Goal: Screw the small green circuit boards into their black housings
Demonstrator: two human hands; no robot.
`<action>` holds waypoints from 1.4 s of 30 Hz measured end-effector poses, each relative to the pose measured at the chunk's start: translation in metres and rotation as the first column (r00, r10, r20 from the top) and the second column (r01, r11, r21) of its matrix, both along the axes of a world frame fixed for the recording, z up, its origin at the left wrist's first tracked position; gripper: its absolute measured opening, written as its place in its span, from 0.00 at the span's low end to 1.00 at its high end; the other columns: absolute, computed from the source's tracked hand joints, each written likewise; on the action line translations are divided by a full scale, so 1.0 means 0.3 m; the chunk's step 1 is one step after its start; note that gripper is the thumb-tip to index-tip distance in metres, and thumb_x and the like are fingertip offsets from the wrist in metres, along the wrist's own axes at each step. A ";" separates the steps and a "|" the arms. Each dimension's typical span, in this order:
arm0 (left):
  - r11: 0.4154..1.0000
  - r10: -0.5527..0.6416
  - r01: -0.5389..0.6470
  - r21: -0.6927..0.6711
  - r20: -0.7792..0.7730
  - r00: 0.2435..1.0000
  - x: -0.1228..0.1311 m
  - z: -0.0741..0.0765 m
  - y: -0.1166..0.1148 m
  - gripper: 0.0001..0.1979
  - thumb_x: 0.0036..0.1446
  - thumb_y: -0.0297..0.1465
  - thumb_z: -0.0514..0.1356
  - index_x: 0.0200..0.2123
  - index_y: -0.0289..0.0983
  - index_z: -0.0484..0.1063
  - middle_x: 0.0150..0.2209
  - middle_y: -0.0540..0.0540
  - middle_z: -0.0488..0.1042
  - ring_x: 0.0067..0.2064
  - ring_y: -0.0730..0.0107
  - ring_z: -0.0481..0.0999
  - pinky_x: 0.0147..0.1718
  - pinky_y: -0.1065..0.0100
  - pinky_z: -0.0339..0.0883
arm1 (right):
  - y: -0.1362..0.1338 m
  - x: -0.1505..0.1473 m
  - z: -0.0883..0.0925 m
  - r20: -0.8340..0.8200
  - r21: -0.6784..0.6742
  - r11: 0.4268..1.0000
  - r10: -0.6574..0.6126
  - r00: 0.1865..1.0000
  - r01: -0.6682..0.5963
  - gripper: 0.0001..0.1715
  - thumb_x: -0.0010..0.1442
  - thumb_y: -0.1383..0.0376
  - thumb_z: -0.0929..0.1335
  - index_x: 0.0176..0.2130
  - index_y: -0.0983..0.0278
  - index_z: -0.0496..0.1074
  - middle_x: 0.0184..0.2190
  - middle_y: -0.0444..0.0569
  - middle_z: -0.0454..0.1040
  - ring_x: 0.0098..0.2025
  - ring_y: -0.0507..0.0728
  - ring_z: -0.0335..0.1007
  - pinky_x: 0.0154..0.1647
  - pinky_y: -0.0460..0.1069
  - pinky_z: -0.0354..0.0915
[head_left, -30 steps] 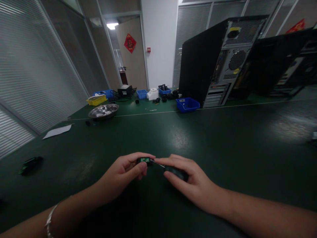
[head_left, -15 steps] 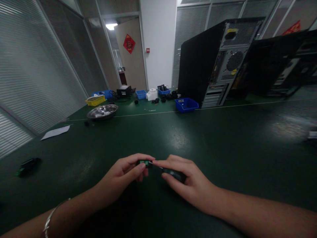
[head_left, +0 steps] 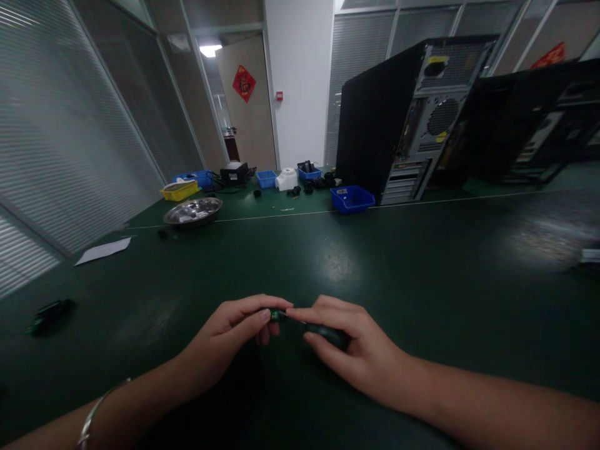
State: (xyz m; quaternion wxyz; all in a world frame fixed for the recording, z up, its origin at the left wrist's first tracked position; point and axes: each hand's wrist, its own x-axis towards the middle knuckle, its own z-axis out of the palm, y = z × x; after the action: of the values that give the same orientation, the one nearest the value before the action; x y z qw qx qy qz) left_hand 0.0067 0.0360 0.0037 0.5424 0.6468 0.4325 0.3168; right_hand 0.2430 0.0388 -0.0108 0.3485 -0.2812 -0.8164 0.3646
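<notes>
A small green circuit board (head_left: 275,315) is pinched between the thumb and fingers of my left hand (head_left: 239,322), just above the dark green table. My right hand (head_left: 354,337) grips a screwdriver (head_left: 328,334) by its dark handle, the index finger stretched along the thin shaft. The shaft points left and its tip meets the right end of the board. My fingers cover part of the board, and the exact contact of the tip is too small to make out.
The green table (head_left: 262,262) carries a dark green part (head_left: 50,315) and white paper (head_left: 103,250) at left, with a metal bowl (head_left: 193,212) beyond. Farther back are a yellow tray (head_left: 180,190), a blue bin (head_left: 352,199), a white device (head_left: 286,180) and a black computer case (head_left: 375,125).
The board has tilted in my left hand, showing less of its green face. My right hand and the screwdriver have shifted very slightly left.
</notes>
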 end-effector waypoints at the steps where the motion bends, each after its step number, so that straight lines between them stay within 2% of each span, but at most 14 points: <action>1: 1.000 0.003 -0.003 -0.008 0.013 1.000 0.001 -0.001 0.000 0.15 0.64 0.35 0.55 0.48 0.40 0.77 0.34 0.45 0.74 0.34 0.65 0.70 0.35 0.65 0.63 | 0.000 0.000 -0.001 -0.004 0.002 1.000 -0.001 1.000 0.001 0.25 0.63 0.73 0.66 0.58 0.58 0.70 0.37 0.49 0.74 0.37 0.55 0.70 0.37 0.50 0.65; 9: 0.999 0.012 -0.010 -0.052 0.042 0.999 0.000 -0.007 0.004 0.15 0.63 0.35 0.56 0.48 0.39 0.78 0.35 0.44 0.74 0.35 0.65 0.70 0.35 0.66 0.63 | -0.002 0.000 0.003 -0.013 -0.001 1.000 0.002 1.000 -0.002 0.25 0.63 0.72 0.66 0.58 0.59 0.70 0.38 0.49 0.74 0.37 0.55 0.70 0.37 0.50 0.65; 12: 0.998 0.047 -0.045 -0.047 0.043 0.998 0.001 -0.008 0.003 0.15 0.63 0.35 0.56 0.48 0.39 0.78 0.34 0.44 0.74 0.34 0.66 0.70 0.34 0.66 0.63 | -0.003 0.001 0.005 -0.008 0.001 1.000 -0.003 1.000 0.003 0.24 0.63 0.72 0.66 0.58 0.60 0.71 0.37 0.50 0.74 0.37 0.55 0.70 0.37 0.50 0.65; 20: 0.996 0.052 -0.048 0.071 -0.056 0.997 -0.001 -0.012 -0.012 0.16 0.64 0.37 0.55 0.50 0.41 0.76 0.36 0.44 0.75 0.36 0.64 0.70 0.36 0.65 0.63 | -0.003 -0.002 -0.005 -0.018 0.019 1.000 0.007 1.000 -0.006 0.25 0.62 0.73 0.66 0.57 0.59 0.71 0.37 0.49 0.74 0.37 0.55 0.70 0.37 0.49 0.64; 31: 0.998 -0.010 0.016 -0.063 0.094 0.996 -0.002 -0.017 0.002 0.14 0.64 0.35 0.55 0.49 0.40 0.77 0.37 0.44 0.73 0.37 0.65 0.69 0.37 0.65 0.63 | 0.000 0.002 -0.003 -0.041 -0.014 0.999 0.032 0.999 -0.033 0.22 0.62 0.72 0.67 0.56 0.61 0.73 0.37 0.50 0.75 0.37 0.55 0.71 0.37 0.49 0.65; 35: 0.996 0.034 -0.019 -0.091 0.165 0.986 0.005 -0.017 0.001 0.14 0.63 0.35 0.57 0.51 0.42 0.71 0.37 0.47 0.73 0.37 0.67 0.70 0.37 0.66 0.63 | 0.000 0.003 0.003 -0.026 -0.025 1.000 0.014 1.000 -0.014 0.22 0.63 0.71 0.66 0.56 0.61 0.73 0.35 0.48 0.74 0.35 0.55 0.70 0.35 0.49 0.64; 39: 0.992 0.073 -0.052 -0.113 0.189 0.979 0.006 -0.010 0.006 0.09 0.60 0.34 0.62 0.43 0.40 0.72 0.34 0.49 0.72 0.36 0.70 0.70 0.36 0.68 0.63 | -0.001 0.005 0.008 -0.021 -0.035 0.999 0.002 1.000 -0.003 0.22 0.63 0.71 0.66 0.55 0.62 0.73 0.34 0.48 0.73 0.34 0.55 0.69 0.34 0.49 0.63; 42: 0.991 0.113 -0.096 -0.091 0.210 0.971 0.004 -0.005 0.010 0.08 0.61 0.32 0.62 0.43 0.39 0.73 0.38 0.49 0.73 0.41 0.69 0.71 0.42 0.68 0.64 | -0.003 0.006 0.009 -0.033 -0.034 0.999 -0.014 0.999 0.013 0.21 0.63 0.71 0.66 0.55 0.62 0.73 0.33 0.48 0.72 0.34 0.55 0.69 0.34 0.50 0.63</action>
State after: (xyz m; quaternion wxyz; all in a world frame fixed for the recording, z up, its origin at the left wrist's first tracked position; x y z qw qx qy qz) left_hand 0.0077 0.0391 0.0023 0.5939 0.5630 0.4171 0.3953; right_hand 0.2448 0.0380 -0.0079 0.3598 -0.2864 -0.8023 0.3805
